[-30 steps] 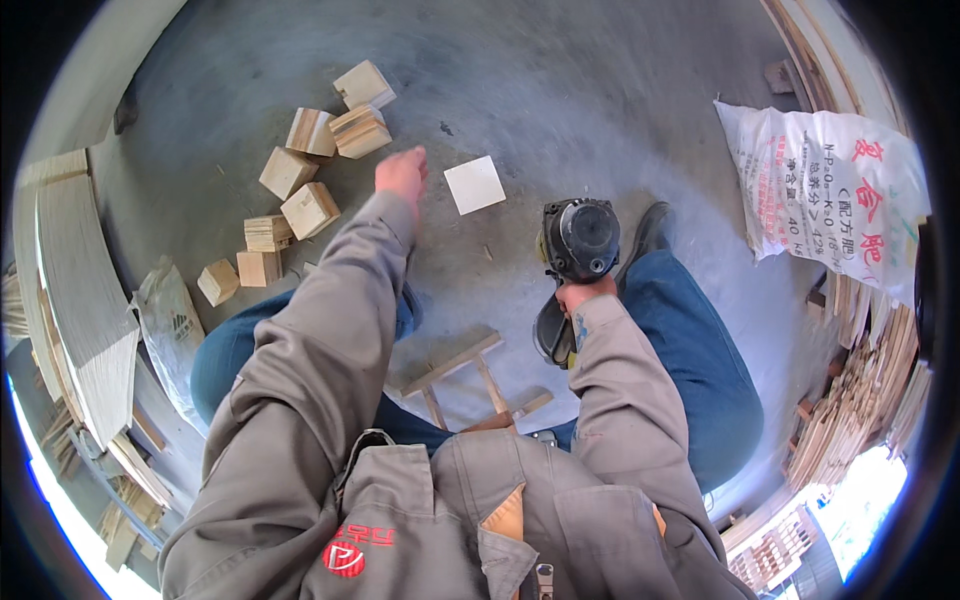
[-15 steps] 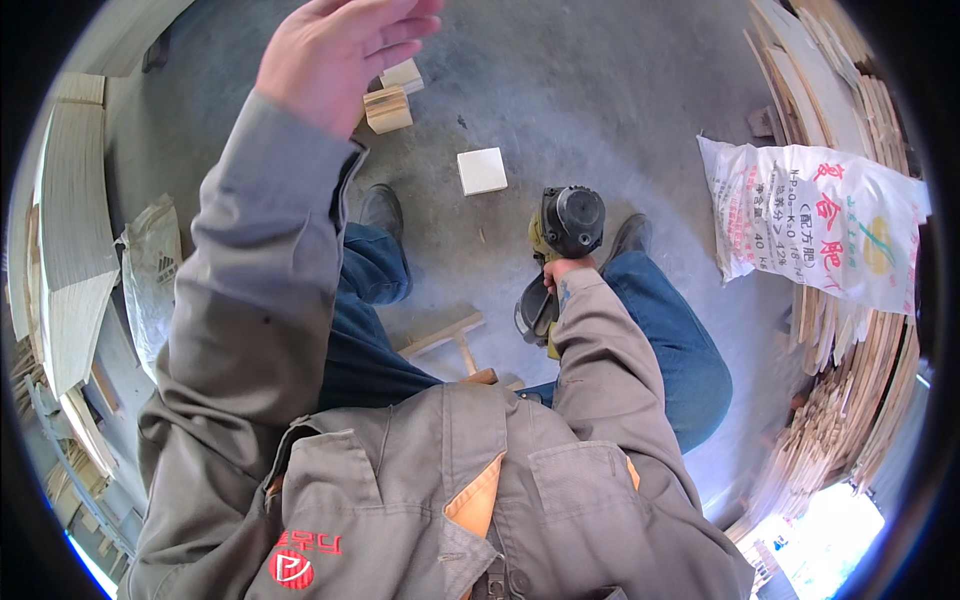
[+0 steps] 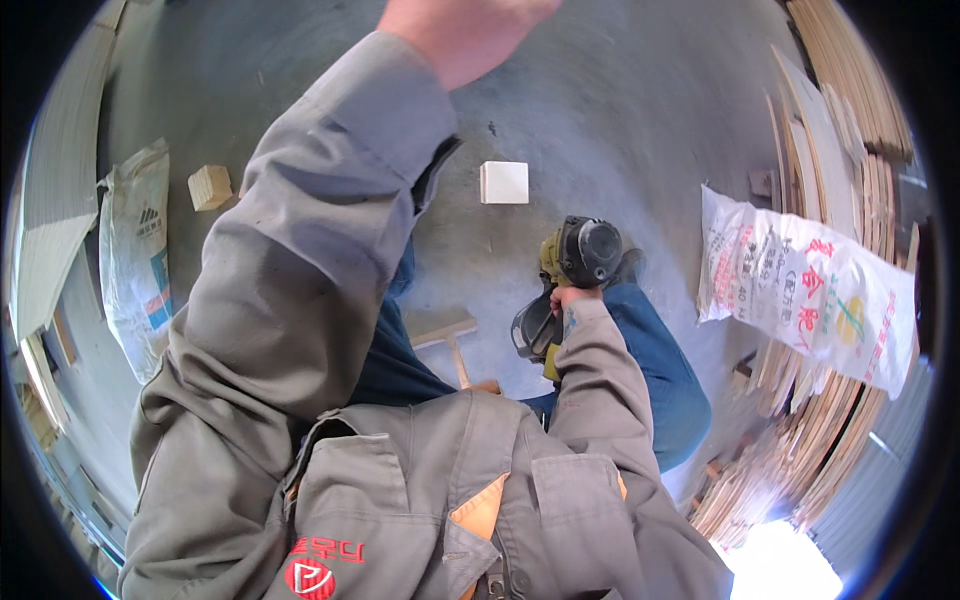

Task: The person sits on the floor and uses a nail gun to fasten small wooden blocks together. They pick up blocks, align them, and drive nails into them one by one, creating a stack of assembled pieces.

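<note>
Right of the white block (image 3: pixel 506 183), a power tool (image 3: pixel 588 250) was clamped, seemingly for control, in the right hand (image 3: pixel 574 297); finger spread on the left hand (image 3: pixel 470 35) couldn't be told.

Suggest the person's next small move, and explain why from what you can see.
Probably lower the left hand toward the pale block: that hand is raised, partly cut off by the picture's top edge, while the right hand grips a power tool, and the block lies on the floor, untouched.
</note>
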Available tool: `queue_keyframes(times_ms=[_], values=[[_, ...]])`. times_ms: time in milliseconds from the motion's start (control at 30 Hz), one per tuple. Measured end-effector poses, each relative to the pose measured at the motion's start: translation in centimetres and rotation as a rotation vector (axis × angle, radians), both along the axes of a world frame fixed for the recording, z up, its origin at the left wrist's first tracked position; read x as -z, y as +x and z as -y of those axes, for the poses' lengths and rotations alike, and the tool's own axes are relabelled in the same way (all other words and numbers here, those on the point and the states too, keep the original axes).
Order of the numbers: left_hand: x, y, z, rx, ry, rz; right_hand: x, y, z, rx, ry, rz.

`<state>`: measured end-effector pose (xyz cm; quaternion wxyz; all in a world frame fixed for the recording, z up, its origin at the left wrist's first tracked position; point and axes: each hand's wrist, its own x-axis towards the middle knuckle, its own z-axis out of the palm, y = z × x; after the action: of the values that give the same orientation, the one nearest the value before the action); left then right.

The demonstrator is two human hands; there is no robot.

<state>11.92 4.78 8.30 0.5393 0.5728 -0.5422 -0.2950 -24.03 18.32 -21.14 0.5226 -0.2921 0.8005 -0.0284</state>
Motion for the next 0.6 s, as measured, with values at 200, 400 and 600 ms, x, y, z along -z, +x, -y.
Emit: queue_keyframes(times_ms=[200,400,600], values=[[-2.8,2.3,-0.7,-0.101,-0.023,0.03,-0.9,0.1,0.6,-0.153,-0.101,0.013],[-2.4,2.7,-1.0,-0.12,-0.018,0.007,-6.5,1.8,3.0,-0.296,-0.281,0.085],[-2.6,2.8,-0.6,-0.091,-0.037,0.067,-7.9,4.4,5.6,-0.386,-0.393,0.125]])
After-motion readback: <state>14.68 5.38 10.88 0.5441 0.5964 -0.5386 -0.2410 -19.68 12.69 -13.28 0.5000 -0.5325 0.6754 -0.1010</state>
